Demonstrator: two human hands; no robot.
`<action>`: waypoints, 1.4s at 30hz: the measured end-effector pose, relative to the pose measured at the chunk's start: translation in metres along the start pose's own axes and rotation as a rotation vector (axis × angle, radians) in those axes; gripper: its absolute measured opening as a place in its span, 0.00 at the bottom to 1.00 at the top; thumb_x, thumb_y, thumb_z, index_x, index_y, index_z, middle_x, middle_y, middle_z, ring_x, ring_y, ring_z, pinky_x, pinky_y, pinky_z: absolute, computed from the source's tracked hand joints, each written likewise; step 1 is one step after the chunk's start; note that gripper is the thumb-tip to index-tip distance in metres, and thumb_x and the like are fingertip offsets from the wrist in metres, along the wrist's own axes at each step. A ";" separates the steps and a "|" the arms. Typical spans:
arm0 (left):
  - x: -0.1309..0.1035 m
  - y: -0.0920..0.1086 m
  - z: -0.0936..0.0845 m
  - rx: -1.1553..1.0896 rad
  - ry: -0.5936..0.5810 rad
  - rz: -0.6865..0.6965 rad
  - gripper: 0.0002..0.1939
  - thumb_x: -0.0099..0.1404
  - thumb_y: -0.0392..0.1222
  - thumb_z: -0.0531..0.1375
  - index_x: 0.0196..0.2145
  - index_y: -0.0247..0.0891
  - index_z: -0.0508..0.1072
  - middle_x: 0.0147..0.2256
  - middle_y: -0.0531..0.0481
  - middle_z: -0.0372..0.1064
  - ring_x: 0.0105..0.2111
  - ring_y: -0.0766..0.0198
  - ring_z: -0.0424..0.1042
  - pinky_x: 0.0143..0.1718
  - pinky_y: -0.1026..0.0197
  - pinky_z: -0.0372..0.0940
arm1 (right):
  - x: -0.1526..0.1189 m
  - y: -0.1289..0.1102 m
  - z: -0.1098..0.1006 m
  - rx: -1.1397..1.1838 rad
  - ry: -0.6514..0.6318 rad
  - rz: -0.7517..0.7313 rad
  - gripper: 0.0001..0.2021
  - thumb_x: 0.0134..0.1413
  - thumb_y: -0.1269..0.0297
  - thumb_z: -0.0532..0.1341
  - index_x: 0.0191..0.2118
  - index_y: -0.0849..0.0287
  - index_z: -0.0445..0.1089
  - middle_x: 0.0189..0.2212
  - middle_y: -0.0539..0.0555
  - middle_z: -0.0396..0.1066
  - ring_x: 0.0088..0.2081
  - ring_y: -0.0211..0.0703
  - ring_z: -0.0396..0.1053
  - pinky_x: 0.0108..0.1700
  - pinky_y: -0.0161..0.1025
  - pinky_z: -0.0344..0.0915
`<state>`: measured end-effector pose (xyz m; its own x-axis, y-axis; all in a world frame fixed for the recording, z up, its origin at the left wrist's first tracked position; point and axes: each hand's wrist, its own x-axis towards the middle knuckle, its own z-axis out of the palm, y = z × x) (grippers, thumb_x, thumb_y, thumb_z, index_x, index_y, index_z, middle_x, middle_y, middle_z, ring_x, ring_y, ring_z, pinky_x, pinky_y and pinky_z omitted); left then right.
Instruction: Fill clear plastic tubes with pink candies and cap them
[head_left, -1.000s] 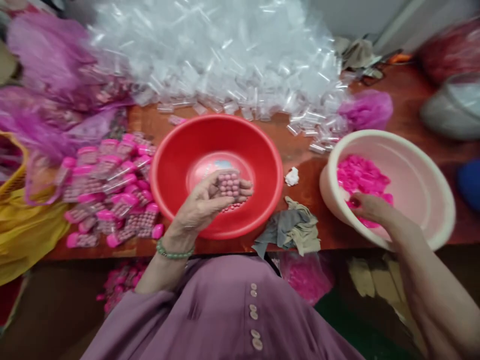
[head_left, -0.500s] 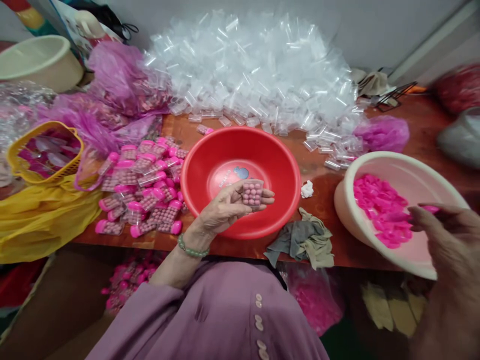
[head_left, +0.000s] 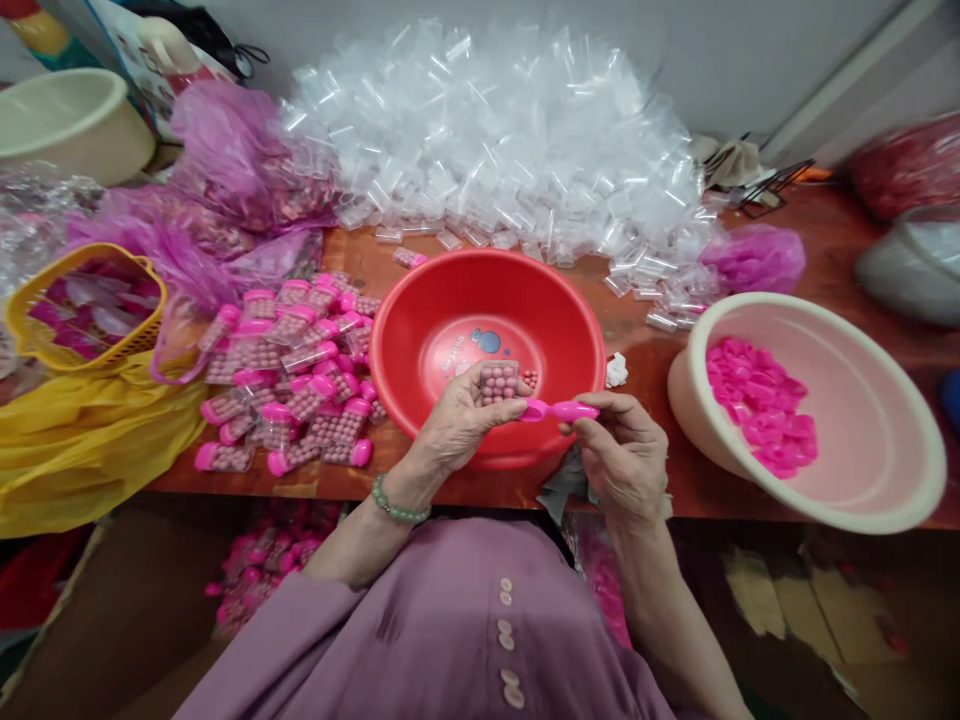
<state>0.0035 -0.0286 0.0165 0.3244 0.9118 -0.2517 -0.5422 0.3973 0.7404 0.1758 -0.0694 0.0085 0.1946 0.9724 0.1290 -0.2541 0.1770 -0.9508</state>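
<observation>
My left hand (head_left: 459,415) is closed around a small clear bottle (head_left: 499,382) filled with pink beads, over the near side of the red basin (head_left: 390,390). Between the thumb and fingers of my right hand (head_left: 624,450) is a bright pink cap (head_left: 574,411), apparently a two-part piece. Its left part meets the left thumb at the bottle's lower edge; whether it is seated on the bottle I cannot tell. A few loose pink beads (head_left: 530,379) show just right of the bottle. Filled bottles with pink caps (head_left: 300,375) lie heaped left of the basin.
Many clear empty bottles (head_left: 495,140) are piled along the wall. A pale tub (head_left: 892,440) with pink caps (head_left: 757,400) stands at the right. Grey cloth (head_left: 564,485) lies at the front edge. A yellow basket (head_left: 82,300) and purple bags (head_left: 225,150) sit at the left.
My right hand has come left from the pale tub with a pink cap and now meets my left hand at the bottle. The left hand stays over the basin.
</observation>
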 end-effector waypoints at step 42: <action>0.007 0.009 -0.026 0.227 0.262 0.284 0.25 0.48 0.41 0.75 0.42 0.37 0.71 0.34 0.53 0.72 0.34 0.69 0.73 0.40 0.65 0.70 | 0.031 0.017 0.042 -0.186 -0.343 0.239 0.16 0.56 0.62 0.68 0.51 0.51 0.75 0.36 0.49 0.74 0.31 0.33 0.73 0.36 0.34 0.74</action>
<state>-0.0193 -0.0159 0.0058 -0.0358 0.9886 -0.1460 -0.3882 0.1209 0.9136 0.1375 -0.0302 0.0078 -0.1820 0.9823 -0.0439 -0.0737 -0.0581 -0.9956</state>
